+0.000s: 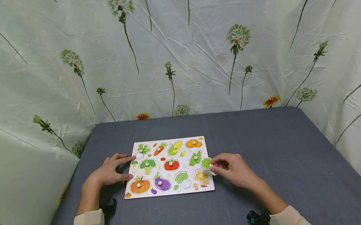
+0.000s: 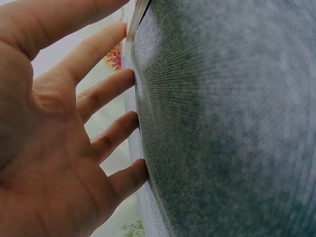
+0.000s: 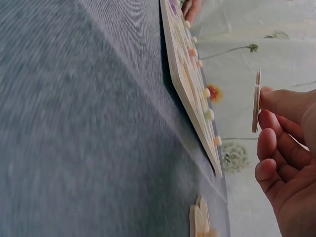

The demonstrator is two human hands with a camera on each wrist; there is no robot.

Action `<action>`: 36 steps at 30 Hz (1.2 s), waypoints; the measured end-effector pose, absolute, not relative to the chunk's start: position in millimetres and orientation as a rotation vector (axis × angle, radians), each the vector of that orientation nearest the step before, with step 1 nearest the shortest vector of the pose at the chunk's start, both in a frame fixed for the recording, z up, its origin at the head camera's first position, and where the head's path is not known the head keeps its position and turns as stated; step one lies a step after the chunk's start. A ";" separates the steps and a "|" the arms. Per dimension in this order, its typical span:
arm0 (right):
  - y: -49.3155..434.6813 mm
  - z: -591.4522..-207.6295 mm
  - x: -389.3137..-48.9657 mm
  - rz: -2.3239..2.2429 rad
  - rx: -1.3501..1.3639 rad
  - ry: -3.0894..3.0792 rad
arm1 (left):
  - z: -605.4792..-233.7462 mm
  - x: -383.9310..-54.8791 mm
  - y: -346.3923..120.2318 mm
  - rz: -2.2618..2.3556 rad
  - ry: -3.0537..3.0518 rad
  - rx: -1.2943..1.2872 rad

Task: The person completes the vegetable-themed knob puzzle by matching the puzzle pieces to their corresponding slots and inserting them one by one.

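My right hand (image 1: 232, 169) pinches a thin wooden puzzle piece (image 3: 256, 106) between thumb and fingertips. In the head view this piece has a green leafy top and overlaps the right edge of a white vegetable puzzle board (image 1: 169, 192). The wrist view shows it edge-on, raised above the board. My left hand (image 1: 110, 171) is spread at the board's left side, index finger and thumb right at its edge. Knobbed pieces such as the tomato (image 1: 171, 165), eggplant (image 1: 163, 185) and orange pumpkin (image 1: 144, 186) sit in the board. No knobs show on the leafy-green picture (image 1: 182, 180) and the mushroom picture (image 1: 201, 177).
A loose wooden piece (image 3: 200, 219) lies on the table near the right hand, hidden in the head view. Grey cloth covers the table (image 1: 257, 136). A curtain with dandelion prints (image 1: 192, 48) stands behind and along the sides.
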State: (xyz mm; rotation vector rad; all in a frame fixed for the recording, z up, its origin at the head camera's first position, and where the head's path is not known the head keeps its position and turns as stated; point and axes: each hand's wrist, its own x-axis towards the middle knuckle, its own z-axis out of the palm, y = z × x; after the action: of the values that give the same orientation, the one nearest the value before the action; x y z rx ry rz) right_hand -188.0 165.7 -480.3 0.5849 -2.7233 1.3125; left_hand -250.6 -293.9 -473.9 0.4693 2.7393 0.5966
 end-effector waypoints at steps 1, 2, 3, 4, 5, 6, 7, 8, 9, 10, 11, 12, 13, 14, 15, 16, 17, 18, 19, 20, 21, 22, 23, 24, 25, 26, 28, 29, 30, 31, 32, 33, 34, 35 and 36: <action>163.7 -480.6 -188.8 1.326 0.588 -2.724 | -473.9 -250.5 -293.9 0.599 2.740 0.471; 161.8 -481.0 -189.5 1.335 0.591 -2.725 | -474.0 -250.5 -294.0 0.600 2.740 0.473; 160.1 -481.2 -190.1 1.342 0.591 -2.728 | -474.2 -250.5 -294.0 0.601 2.740 0.474; 158.3 -481.0 -190.6 1.344 0.590 -2.734 | -474.3 -250.4 -294.1 0.603 2.741 0.476; 156.4 -481.0 -191.1 1.345 0.585 -2.741 | -474.2 -250.3 -294.1 0.604 2.741 0.477; 154.7 -480.8 -191.5 1.343 0.576 -2.750 | -474.1 -250.2 -294.1 0.607 2.740 0.476; 153.3 -480.8 -192.0 1.338 0.568 -2.757 | -473.8 -250.2 -294.1 0.609 2.740 0.474; 151.8 -480.9 -192.5 1.335 0.561 -2.760 | -473.7 -250.3 -294.2 0.611 2.739 0.473; 150.1 -480.9 -193.0 1.337 0.559 -2.763 | -473.5 -250.2 -294.4 0.614 2.738 0.472; 148.5 -481.1 -193.6 1.338 0.556 -2.764 | -473.3 -250.1 -294.5 0.616 2.738 0.468; 146.9 -481.4 -194.2 1.338 0.552 -2.765 | -473.2 -250.3 -294.8 0.615 2.737 0.469; 145.4 -481.8 -194.8 1.339 0.553 -2.764 | -473.6 -250.7 -295.1 0.617 2.736 0.463; 143.7 -482.2 -195.4 1.344 0.553 -2.763 | -474.0 -250.9 -295.4 0.617 2.737 0.461; 142.0 -482.6 -196.0 1.348 0.554 -2.762 | -474.7 -251.4 -295.7 0.618 2.737 0.457; 140.1 -483.1 -196.6 1.350 0.555 -2.764 | -475.2 -251.7 -295.8 0.617 2.738 0.456; 138.4 -483.4 -197.2 1.351 0.553 -2.766 | -475.8 -252.0 -295.9 0.616 2.739 0.453; 136.7 -483.7 -197.6 1.348 0.553 -2.767 | -476.4 -252.4 -296.0 0.615 2.739 0.455; 134.9 -484.1 -198.1 1.347 0.553 -2.767 | -477.0 -252.7 -296.0 0.616 2.740 0.450; 133.3 -484.4 -198.6 1.347 0.554 -2.768 | -477.4 -252.9 -296.0 0.614 2.741 0.453; 131.9 -484.8 -199.0 1.347 0.555 -2.769 | -477.8 -253.1 -296.1 0.613 2.742 0.454; 130.6 -485.0 -199.4 1.347 0.557 -2.770 | -478.1 -253.3 -296.0 0.611 2.743 0.455; 129.2 -485.3 -199.9 1.345 0.559 -2.770 | -478.3 -253.4 -296.1 0.611 2.743 0.454; 127.8 -485.5 -200.5 1.344 0.560 -2.769 | -478.5 -253.6 -296.3 0.611 2.744 0.454; 126.6 -485.9 -201.0 1.345 0.561 -2.768 | -478.6 -253.8 -296.3 0.611 2.743 0.454; 125.4 -486.0 -201.5 1.346 0.560 -2.769 | -478.5 -253.8 -296.3 0.612 2.742 0.454; 124.0 -486.1 -202.0 1.344 0.561 -2.768 | -478.5 -253.9 -296.4 0.612 2.740 0.454; 120.7 -486.4 -203.1 1.342 0.567 -2.770 | -478.4 -254.0 -296.6 0.613 2.738 0.455; 118.9 -486.4 -203.5 1.345 0.569 -2.773 | -478.4 -253.9 -296.7 0.613 2.737 0.455; 116.9 -486.5 -203.8 1.345 0.575 -2.778 | -478.3 -253.9 -296.8 0.613 2.736 0.455; 114.8 -486.6 -204.0 1.352 0.584 -2.779 | -478.3 -253.8 -296.8 0.613 2.735 0.454; 112.6 -486.9 -204.2 1.359 0.594 -2.782 | -478.4 -253.7 -296.9 0.613 2.734 0.453; 110.4 -487.2 -204.0 1.368 0.605 -2.784 | -478.4 -253.6 -296.9 0.612 2.734 0.451; 108.3 -487.3 -203.7 1.376 0.617 -2.784 | -478.5 -253.6 -296.8 0.611 2.733 0.450; 106.1 -487.7 -203.3 1.381 0.632 -2.783 | -478.5 -253.7 -296.8 0.611 2.733 0.448; 104.0 -488.5 -203.0 1.386 0.647 -2.783 | -478.7 -253.8 -296.8 0.611 2.733 0.446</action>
State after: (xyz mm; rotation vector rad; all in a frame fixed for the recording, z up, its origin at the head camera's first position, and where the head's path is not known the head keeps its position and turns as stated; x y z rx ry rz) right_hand -203.0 104.0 -488.5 0.6472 -2.7835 1.3860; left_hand -253.8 -296.8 -478.7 0.4464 2.7334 0.6115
